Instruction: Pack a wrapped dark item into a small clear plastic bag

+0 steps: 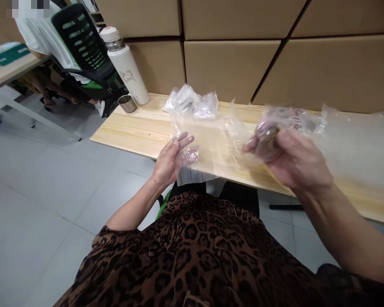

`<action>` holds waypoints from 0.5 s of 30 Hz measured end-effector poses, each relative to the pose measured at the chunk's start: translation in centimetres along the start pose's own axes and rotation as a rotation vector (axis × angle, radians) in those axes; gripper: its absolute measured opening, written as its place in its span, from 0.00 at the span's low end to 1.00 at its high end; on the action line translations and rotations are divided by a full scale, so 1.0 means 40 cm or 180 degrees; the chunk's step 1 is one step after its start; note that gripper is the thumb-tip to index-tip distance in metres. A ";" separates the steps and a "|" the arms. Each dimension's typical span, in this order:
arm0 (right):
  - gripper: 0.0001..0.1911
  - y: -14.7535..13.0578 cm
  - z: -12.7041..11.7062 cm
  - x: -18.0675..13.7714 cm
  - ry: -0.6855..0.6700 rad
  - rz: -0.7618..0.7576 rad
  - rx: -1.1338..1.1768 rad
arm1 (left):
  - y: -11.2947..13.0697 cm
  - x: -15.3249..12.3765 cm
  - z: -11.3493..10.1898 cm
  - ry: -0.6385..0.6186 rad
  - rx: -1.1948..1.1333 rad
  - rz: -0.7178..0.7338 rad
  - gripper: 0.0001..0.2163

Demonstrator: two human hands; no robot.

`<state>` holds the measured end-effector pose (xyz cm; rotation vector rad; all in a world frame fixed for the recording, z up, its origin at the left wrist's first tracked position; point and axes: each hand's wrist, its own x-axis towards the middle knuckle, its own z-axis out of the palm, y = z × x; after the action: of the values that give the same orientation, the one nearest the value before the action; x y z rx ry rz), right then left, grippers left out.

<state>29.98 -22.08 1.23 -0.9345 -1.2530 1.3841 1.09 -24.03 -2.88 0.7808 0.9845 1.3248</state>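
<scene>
My left hand (pixel 170 162) is at the table's front edge with its fingers stretched out and apart. Clear film of a large plastic bag (pixel 208 147) covers its fingertips; whether they are inside the bag or behind it I cannot tell. The bag lies flat across the wood, its near end hanging over the edge. To the right, my right hand (pixel 299 157) is raised above the table, closed around a clear plastic-wrapped item (pixel 266 138) with something brownish in it. Motion blurs this item, so its kind does not show.
Small filled clear packets (pixel 192 102) lie at the back of the wooden table (pixel 131 132). A white bottle (pixel 128 70) and a metal cup (pixel 127 103) stand at the left. Stacked cardboard boxes (pixel 224 68) form a wall behind. More plastic sheeting (pixel 358 149) covers the right. A person sits on a chair (pixel 83 42) beyond.
</scene>
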 end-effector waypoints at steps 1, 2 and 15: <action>0.19 0.002 0.028 -0.026 -0.0276 0.0162 0.0025 | 0.003 -0.006 0.016 -0.0125 0.0019 -0.0001 0.25; 0.20 0.013 0.049 -0.042 -0.0418 0.0304 0.0048 | 0.007 -0.011 0.033 -0.0252 0.0031 -0.0006 0.25; 0.16 -0.052 -0.160 0.017 0.1611 -0.1327 0.0108 | 0.078 -0.020 0.169 -0.0658 -0.0257 -0.0020 0.20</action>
<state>36.41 -20.20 2.30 -0.8680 -0.9599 0.7753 5.99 -23.96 2.79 0.8339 0.7646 1.2431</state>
